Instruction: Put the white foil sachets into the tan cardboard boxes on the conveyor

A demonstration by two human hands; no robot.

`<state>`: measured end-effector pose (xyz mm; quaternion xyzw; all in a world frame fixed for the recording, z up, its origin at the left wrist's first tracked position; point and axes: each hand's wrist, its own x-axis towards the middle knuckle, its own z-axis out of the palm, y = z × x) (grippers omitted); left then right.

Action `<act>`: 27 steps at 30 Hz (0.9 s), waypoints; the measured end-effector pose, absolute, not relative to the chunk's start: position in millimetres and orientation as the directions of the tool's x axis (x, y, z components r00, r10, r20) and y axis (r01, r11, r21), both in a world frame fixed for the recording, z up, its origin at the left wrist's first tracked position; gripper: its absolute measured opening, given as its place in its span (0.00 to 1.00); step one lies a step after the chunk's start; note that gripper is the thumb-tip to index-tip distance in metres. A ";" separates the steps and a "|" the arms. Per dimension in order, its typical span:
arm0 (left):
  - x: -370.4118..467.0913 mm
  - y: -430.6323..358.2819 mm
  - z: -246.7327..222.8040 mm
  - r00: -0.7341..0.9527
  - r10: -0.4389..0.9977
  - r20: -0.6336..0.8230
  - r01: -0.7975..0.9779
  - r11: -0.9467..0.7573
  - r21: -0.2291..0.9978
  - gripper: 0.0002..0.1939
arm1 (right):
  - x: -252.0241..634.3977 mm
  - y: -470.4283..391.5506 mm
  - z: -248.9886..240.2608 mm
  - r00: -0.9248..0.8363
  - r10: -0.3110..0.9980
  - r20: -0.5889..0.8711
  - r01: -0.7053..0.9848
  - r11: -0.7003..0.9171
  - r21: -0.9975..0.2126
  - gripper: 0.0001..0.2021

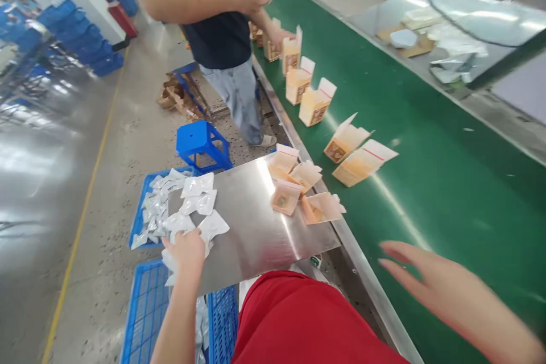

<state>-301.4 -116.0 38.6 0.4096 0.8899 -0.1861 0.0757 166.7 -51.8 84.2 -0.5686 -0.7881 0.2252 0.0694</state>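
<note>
My left hand (pixel 187 249) is over the left end of a steel work surface (pixel 243 210), its fingers curled on a white sachet (pixel 169 264). More white sachets (pixel 213 224) lie beside and beyond that hand. My right hand (pixel 430 278), slightly blurred, hovers above the green conveyor belt (pixel 460 199) with its fingers apart and nothing in them. Several open orange-and-white cartons (pixel 286 198) lie in a group on the right end of the steel surface. Two open cartons (pixel 360 165) stand on the belt nearby.
A blue crate (pixel 139 216) full of sachets stands left of the surface, and another blue crate (pixel 143 313) is below. A co-worker (pixel 209 28) reaches to a row of cartons (pixel 315 103) farther up the belt. A blue stool (pixel 198 139) stands on the floor.
</note>
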 end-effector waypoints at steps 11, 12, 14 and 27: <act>-261.9 -81.6 -34.8 -0.646 0.686 -0.335 0.749 0.654 -0.104 0.26 | 83.3 -52.4 96.0 -0.675 0.632 -0.382 0.680 0.330 -0.655 0.11; -259.9 -84.6 -29.3 -0.619 0.698 -0.359 0.763 0.642 -0.068 0.26 | 89.8 -55.0 94.3 -0.646 0.664 -0.376 0.683 0.283 -0.674 0.10; -250.7 -90.9 -4.6 -0.508 0.753 -0.419 0.790 0.601 0.121 0.25 | 101.0 -56.7 92.5 -0.561 0.751 -0.348 0.651 0.140 -0.746 0.09; 18.3 -26.6 108.3 0.371 0.929 0.009 0.330 -0.141 0.934 0.22 | 179.6 -37.5 107.1 -0.199 0.933 -0.301 0.064 -0.294 -0.954 0.18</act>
